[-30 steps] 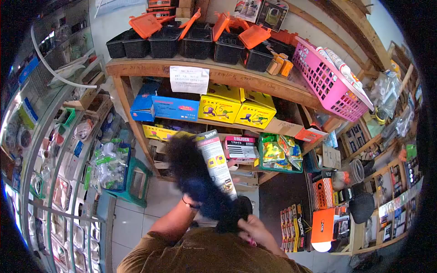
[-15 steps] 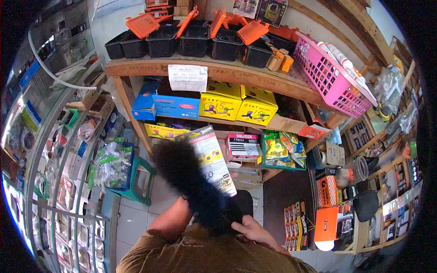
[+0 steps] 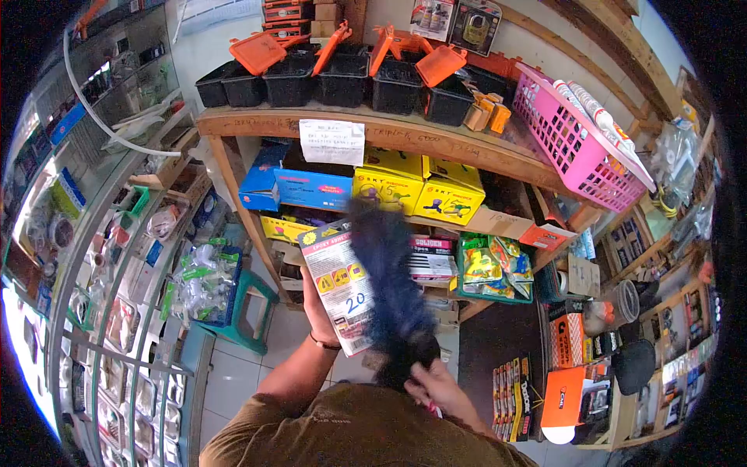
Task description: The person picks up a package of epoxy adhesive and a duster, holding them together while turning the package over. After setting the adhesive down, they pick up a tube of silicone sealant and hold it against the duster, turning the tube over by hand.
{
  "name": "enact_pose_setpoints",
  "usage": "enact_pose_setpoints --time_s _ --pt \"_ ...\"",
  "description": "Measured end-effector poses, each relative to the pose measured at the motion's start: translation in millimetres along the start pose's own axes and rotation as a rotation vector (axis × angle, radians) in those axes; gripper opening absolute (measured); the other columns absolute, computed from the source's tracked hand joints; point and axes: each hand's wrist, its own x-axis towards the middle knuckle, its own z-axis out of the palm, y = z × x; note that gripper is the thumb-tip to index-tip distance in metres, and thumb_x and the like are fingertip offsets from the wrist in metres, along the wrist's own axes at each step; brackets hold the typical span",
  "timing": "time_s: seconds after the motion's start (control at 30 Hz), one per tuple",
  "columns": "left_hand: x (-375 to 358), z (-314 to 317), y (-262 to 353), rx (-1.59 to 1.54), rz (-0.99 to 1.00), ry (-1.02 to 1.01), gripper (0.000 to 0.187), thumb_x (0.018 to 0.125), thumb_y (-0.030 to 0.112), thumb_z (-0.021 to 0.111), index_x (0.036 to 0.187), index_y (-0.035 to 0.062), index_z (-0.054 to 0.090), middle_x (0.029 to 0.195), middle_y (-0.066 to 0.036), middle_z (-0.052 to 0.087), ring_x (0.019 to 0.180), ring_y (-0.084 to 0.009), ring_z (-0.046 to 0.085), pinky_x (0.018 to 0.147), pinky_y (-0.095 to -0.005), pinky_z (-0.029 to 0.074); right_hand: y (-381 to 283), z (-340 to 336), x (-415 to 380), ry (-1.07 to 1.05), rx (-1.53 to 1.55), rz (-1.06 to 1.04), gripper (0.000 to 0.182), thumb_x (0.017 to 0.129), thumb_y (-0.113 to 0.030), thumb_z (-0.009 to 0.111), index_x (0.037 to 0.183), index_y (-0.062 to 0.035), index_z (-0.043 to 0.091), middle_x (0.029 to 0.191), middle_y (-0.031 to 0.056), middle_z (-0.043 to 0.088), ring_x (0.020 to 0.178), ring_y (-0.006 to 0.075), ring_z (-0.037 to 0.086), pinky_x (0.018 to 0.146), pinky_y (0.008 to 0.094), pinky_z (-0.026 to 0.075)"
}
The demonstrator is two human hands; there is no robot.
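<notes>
My left hand (image 3: 317,309) grips the left edge of an epoxy adhesive card pack (image 3: 334,292), a white and red card with "20" handwritten on it, held upright before the shelves. In my right hand (image 3: 437,387), fingers wrapped round its lower end, is a dark, fluffy duster (image 3: 393,288). Its blurred bristles rise beside the card and overlap the card's right edge in this view.
Black bins (image 3: 344,80) with orange lids line the wooden shelf top, beside a pink basket (image 3: 572,144). Yellow boxes (image 3: 451,191) and a green basket of packets (image 3: 496,267) sit below. A green stool (image 3: 249,311) and glass display case (image 3: 117,327) stand at left.
The duster has swung right across the card, uncovering its left side and my left hand. The card has shifted left and slightly down, and the view has tilted a little.
</notes>
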Motion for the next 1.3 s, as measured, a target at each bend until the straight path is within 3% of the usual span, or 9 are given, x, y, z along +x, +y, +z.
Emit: enact_pose_setpoints --time_s 0.1,0.3,0.4,0.5,0.7,0.87,1.03,1.17,1.3 --pt "-3 18 -2 0.206 -0.125 0.008 0.072 0.081 0.061 0.032 0.134 0.0141 0.022 0.135 -0.017 0.028 0.119 -0.0349 0.037 0.088 -0.0675 0.027 -1 7 4 -0.317 -0.428 -0.555 0.037 0.087 -0.031 0.053 0.06 -0.0081 0.042 0.044 0.0013 0.042 0.034 0.0095 0.039 0.035 0.0254 0.032" --pt "-7 -21 5 -0.481 -0.127 -0.261 0.067 0.083 0.058 0.03 0.13 0.0104 0.03 0.131 -0.015 0.034 0.118 -0.0298 0.038 0.086 -0.0649 0.032 4 -1 -1 -0.052 0.077 -0.113 0.047 0.085 -0.037 0.054 0.053 -0.0038 0.041 0.043 0.0011 0.035 0.038 0.0097 0.033 0.037 0.0273 0.028" --pt "-14 32 -2 0.246 -0.147 0.027 0.063 0.084 0.055 0.032 0.134 0.0164 0.026 0.136 -0.012 0.028 0.123 -0.0343 0.03 0.09 -0.0632 0.03 20 -8 13 -0.278 -0.677 -0.48 0.045 0.086 -0.038 0.052 0.053 -0.0077 0.042 0.042 0.0008 0.038 0.033 0.0083 0.037 0.035 0.0248 0.031" --pt "-16 24 2 -0.001 -0.164 -0.152 0.073 0.081 0.062 0.029 0.135 0.0127 0.023 0.134 -0.014 0.03 0.123 -0.0336 0.031 0.092 -0.0654 0.025 1 -1 -8 -0.061 -0.071 -0.036 0.047 0.085 -0.039 0.053 0.053 -0.0062 0.042 0.044 -0.0003 0.037 0.037 0.008 0.037 0.035 0.0249 0.028" --pt "-5 -5 -3 0.042 -0.272 -0.172 0.071 0.079 0.06 0.036 0.134 0.0168 0.024 0.138 -0.008 0.027 0.125 -0.0313 0.027 0.09 -0.0689 0.023 27 -8 7 -0.263 -0.641 -0.45 0.04 0.086 -0.033 0.053 0.057 -0.0061 0.047 0.045 -0.0003 0.041 0.038 0.0071 0.036 0.035 0.0245 0.027" --pt "-10 7 4 -0.307 -0.198 -0.303 0.07 0.083 0.059 0.031 0.131 0.0097 0.03 0.13 -0.015 0.037 0.115 -0.0361 0.04 0.097 -0.0478 0.032 9 -9 -4 -0.089 0.002 -0.104 0.039 0.085 -0.032 0.055 0.057 -0.0074 0.042 0.044 0.0015 0.041 0.035 0.0094 0.04 0.033 0.0254 0.03" --pt "-14 2 -14 0.064 -0.187 -0.092 0.072 0.08 0.06 0.035 0.136 0.0165 0.019 0.137 -0.013 0.027 0.121 -0.0343 0.033 0.09 -0.0677 0.024 20 -2 -1 -0.236 -0.442 -0.31 0.041 0.086 -0.035 0.052 0.058 -0.0088 0.037 0.044 0.0026 0.042 0.035 0.0099 0.041 0.032 0.0244 0.032" --pt "-9 -22 -5 -0.507 -0.228 -0.33 0.079 0.077 0.065 0.034 0.132 0.0089 0.028 0.129 -0.017 0.038 0.113 -0.0401 0.04 0.097 -0.0544 0.028 8 -2 -3 -0.045 0.103 -0.089 0.047 0.084 -0.036 0.055 0.051 -0.0099 0.033 0.043 0.0005 0.039 0.033 0.0091 0.037 0.032 0.0252 0.031" --pt "-8 -3 -12 0.059 -0.186 -0.103 0.072 0.081 0.057 0.034 0.136 0.0139 0.018 0.14 -0.009 0.023 0.119 -0.0357 0.035 0.09 -0.0674 0.024 16 -4 0 -0.214 -0.48 -0.243 0.048 0.086 -0.034 0.052 0.05 -0.0095 0.034 0.042 0.0001 0.038 0.032 0.0087 0.035 0.032 0.0245 0.031"
